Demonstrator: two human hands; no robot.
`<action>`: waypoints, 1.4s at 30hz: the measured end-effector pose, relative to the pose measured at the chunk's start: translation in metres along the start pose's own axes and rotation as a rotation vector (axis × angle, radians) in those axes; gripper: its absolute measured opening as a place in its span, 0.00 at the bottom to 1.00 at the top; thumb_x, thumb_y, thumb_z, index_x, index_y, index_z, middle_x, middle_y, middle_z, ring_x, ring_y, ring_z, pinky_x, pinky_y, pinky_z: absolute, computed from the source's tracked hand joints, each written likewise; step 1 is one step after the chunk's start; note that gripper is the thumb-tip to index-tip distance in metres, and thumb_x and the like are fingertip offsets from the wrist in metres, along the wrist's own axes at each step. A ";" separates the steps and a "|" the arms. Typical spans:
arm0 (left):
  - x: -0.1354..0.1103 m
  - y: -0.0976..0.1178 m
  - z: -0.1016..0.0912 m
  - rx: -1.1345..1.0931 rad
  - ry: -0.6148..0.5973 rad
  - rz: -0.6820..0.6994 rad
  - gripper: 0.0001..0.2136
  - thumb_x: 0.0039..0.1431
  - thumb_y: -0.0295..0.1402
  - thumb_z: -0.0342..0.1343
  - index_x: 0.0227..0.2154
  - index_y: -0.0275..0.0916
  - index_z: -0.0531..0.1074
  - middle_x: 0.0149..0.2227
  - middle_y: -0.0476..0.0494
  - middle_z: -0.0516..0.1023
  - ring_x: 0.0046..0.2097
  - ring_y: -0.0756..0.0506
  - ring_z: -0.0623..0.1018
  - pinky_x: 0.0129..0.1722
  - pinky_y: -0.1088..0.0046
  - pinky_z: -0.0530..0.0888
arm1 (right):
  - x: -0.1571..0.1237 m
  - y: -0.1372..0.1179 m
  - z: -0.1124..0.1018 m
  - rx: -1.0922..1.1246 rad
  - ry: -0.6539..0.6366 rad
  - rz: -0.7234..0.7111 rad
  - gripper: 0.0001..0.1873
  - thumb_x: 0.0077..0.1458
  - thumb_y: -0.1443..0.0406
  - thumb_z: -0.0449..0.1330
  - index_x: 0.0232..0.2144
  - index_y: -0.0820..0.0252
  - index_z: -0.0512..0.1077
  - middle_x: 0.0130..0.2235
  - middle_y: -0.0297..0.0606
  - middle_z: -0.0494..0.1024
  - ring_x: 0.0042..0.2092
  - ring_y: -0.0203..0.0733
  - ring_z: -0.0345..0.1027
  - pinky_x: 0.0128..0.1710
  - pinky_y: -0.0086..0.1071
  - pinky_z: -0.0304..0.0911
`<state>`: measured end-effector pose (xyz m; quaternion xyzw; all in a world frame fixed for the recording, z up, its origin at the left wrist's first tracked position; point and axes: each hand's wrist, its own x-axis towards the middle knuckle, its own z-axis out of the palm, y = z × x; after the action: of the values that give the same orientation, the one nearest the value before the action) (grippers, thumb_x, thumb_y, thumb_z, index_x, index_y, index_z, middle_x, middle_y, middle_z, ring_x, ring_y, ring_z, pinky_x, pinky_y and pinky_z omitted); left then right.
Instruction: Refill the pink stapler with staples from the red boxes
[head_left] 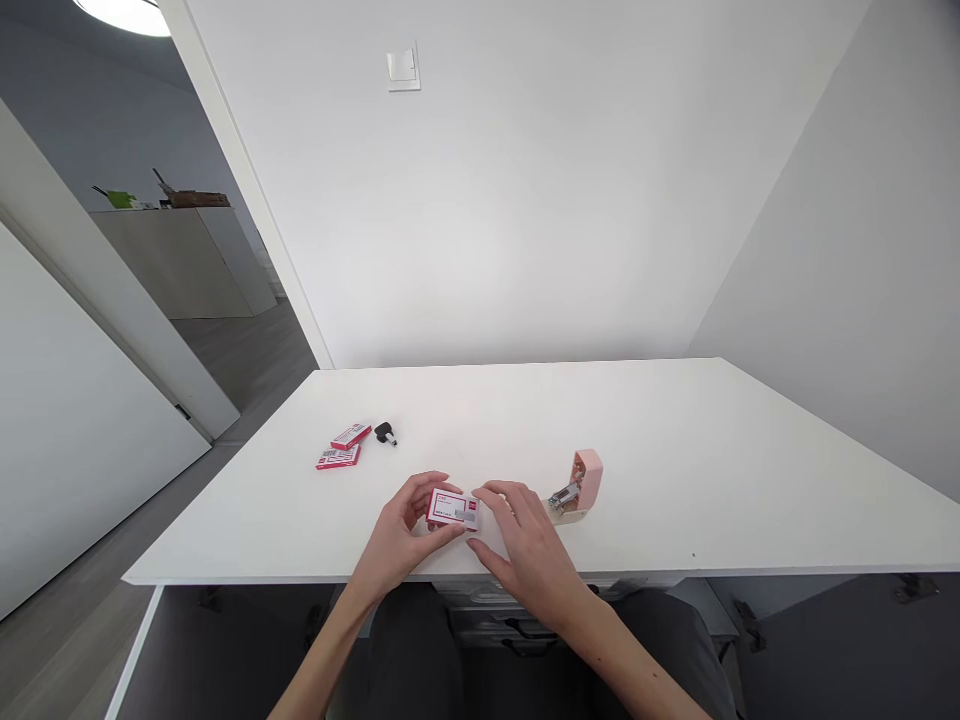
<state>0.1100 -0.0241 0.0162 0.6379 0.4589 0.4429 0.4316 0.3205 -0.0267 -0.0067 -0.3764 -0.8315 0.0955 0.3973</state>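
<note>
My left hand (405, 530) grips a small red-and-white staple box (452, 508) by its left end, thumb along the near edge and fingers behind. At the box's right end is my right hand (525, 545), its thumb and fingers apart. Its index fingertip is at the box's far right corner; whether it touches is hard to tell. Just right of that hand, a pink stapler (589, 484) stands on the white table with its top swung up and its metal inside showing. The right hand hides part of its base.
Two more red-and-white boxes (339, 457) lie overlapping on the table (675, 430) at the left. Beside them is a small black object with a silver tip (385, 433). A wall with a switch (403, 68) rises behind the table. Open drawers or doors sit below its front edge.
</note>
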 end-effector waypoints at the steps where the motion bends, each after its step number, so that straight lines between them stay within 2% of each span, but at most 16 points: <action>1: 0.000 0.000 0.000 -0.032 -0.002 0.001 0.26 0.55 0.36 0.69 0.52 0.44 0.63 0.49 0.41 0.80 0.48 0.42 0.80 0.50 0.61 0.76 | 0.001 -0.002 0.002 -0.004 0.002 0.002 0.22 0.64 0.65 0.60 0.59 0.56 0.63 0.53 0.47 0.74 0.55 0.54 0.67 0.51 0.48 0.68; 4: 0.001 -0.001 0.000 -0.139 0.038 0.006 0.25 0.54 0.36 0.69 0.46 0.45 0.59 0.46 0.43 0.81 0.43 0.44 0.81 0.46 0.62 0.77 | 0.005 -0.009 0.009 -0.001 0.037 0.019 0.16 0.66 0.65 0.59 0.55 0.56 0.66 0.48 0.44 0.77 0.52 0.52 0.69 0.49 0.46 0.68; 7: 0.003 -0.001 -0.002 -0.200 0.084 -0.005 0.23 0.55 0.39 0.68 0.42 0.46 0.56 0.46 0.43 0.82 0.42 0.44 0.81 0.46 0.62 0.77 | 0.009 -0.019 0.015 0.016 0.099 0.090 0.12 0.66 0.67 0.59 0.51 0.56 0.68 0.46 0.43 0.79 0.50 0.51 0.70 0.48 0.44 0.68; 10: 0.003 -0.001 -0.004 -0.171 0.139 -0.035 0.20 0.58 0.44 0.64 0.41 0.45 0.58 0.48 0.40 0.82 0.44 0.42 0.82 0.47 0.60 0.77 | 0.014 -0.028 0.022 0.029 0.121 0.140 0.12 0.65 0.65 0.60 0.51 0.55 0.69 0.45 0.42 0.79 0.49 0.51 0.71 0.47 0.44 0.68; 14: 0.003 0.000 -0.004 -0.081 0.207 -0.064 0.16 0.63 0.48 0.57 0.40 0.43 0.60 0.49 0.38 0.82 0.40 0.44 0.81 0.46 0.60 0.77 | 0.016 -0.032 0.026 0.070 0.112 0.167 0.14 0.65 0.63 0.59 0.52 0.55 0.69 0.46 0.42 0.79 0.49 0.51 0.71 0.48 0.44 0.68; 19: 0.003 0.003 -0.003 -0.084 0.243 -0.074 0.15 0.63 0.48 0.58 0.41 0.43 0.63 0.48 0.40 0.82 0.37 0.45 0.80 0.46 0.61 0.76 | 0.015 -0.035 0.025 0.104 0.109 0.169 0.15 0.66 0.61 0.59 0.53 0.56 0.68 0.47 0.42 0.79 0.50 0.50 0.71 0.49 0.43 0.67; 24: 0.004 0.005 -0.004 -0.054 0.243 -0.062 0.15 0.65 0.49 0.56 0.41 0.41 0.70 0.53 0.37 0.80 0.47 0.42 0.80 0.50 0.62 0.75 | 0.017 -0.035 0.023 0.096 0.158 0.220 0.13 0.69 0.57 0.54 0.51 0.57 0.70 0.45 0.42 0.80 0.47 0.49 0.72 0.47 0.42 0.67; 27: 0.002 0.004 -0.005 -0.052 0.231 -0.056 0.16 0.64 0.49 0.56 0.40 0.40 0.71 0.54 0.37 0.79 0.51 0.40 0.79 0.52 0.61 0.75 | 0.018 -0.033 0.023 0.090 0.164 0.235 0.13 0.70 0.57 0.53 0.50 0.56 0.70 0.42 0.41 0.80 0.44 0.47 0.72 0.45 0.41 0.67; 30: 0.001 0.003 -0.006 -0.112 0.237 -0.060 0.16 0.63 0.48 0.59 0.42 0.42 0.66 0.54 0.38 0.79 0.49 0.41 0.80 0.52 0.60 0.75 | 0.018 -0.031 0.020 0.099 0.150 0.242 0.12 0.70 0.57 0.54 0.49 0.56 0.70 0.42 0.40 0.80 0.44 0.47 0.73 0.45 0.41 0.67; 34: 0.000 0.003 -0.007 -0.183 0.211 -0.048 0.21 0.61 0.48 0.61 0.49 0.45 0.61 0.55 0.36 0.78 0.48 0.40 0.81 0.51 0.59 0.75 | 0.018 -0.025 0.016 0.091 0.137 0.236 0.13 0.69 0.56 0.56 0.50 0.55 0.70 0.45 0.41 0.81 0.46 0.49 0.74 0.45 0.41 0.68; 38: 0.000 0.002 -0.008 -0.219 0.204 -0.020 0.25 0.61 0.47 0.62 0.55 0.43 0.62 0.57 0.34 0.77 0.51 0.38 0.80 0.53 0.58 0.75 | 0.019 -0.019 0.013 0.082 0.108 0.209 0.15 0.68 0.57 0.57 0.53 0.54 0.69 0.48 0.42 0.81 0.49 0.50 0.73 0.47 0.42 0.69; 42: 0.000 0.001 -0.008 -0.230 0.202 -0.022 0.25 0.60 0.46 0.62 0.56 0.42 0.64 0.58 0.33 0.76 0.53 0.38 0.79 0.53 0.58 0.75 | 0.022 -0.018 0.015 0.070 0.040 0.188 0.15 0.66 0.60 0.60 0.53 0.55 0.70 0.49 0.42 0.81 0.51 0.52 0.72 0.49 0.45 0.67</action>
<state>0.1025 -0.0237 0.0194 0.5316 0.4532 0.5496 0.4582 0.2905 -0.0220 0.0042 -0.4407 -0.7804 0.1536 0.4161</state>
